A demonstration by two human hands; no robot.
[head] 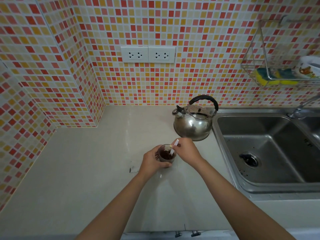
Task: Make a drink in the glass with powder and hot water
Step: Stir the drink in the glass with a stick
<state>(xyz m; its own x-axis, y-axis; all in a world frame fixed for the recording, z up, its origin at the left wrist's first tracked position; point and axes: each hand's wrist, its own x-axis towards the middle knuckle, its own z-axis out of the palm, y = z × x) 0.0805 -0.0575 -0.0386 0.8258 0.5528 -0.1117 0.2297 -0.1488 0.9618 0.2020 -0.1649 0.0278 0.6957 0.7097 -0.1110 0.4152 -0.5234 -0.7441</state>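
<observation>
The glass [167, 155] stands on the worktop [86, 170] a little below the centre of the view, and it already holds a dark brown liquid. The kettle [194, 122] stands near it at about 1 o'clock, apart from it, beside the sink [270, 153].

The left hand [152, 161] is wrapped around the glass from 9 o'clock, with the fingers closed on its wall. The right hand [186, 151] is at 3 o'clock of the glass and pinches the top of a thin white stick [174, 145], whose lower end goes down into the liquid. I cannot tell if it is a spoon or a stirrer.

The step in hand seems to be the stirring. To do it well, the left hand should keep the glass firm on the worktop, because the glass is probably hot and light. The stick should move in small circles near the bottom, where powder can stay, and it should not hit the wall hard. A slow movement avoids that the liquid jumps over the rim onto the fingers.
</observation>
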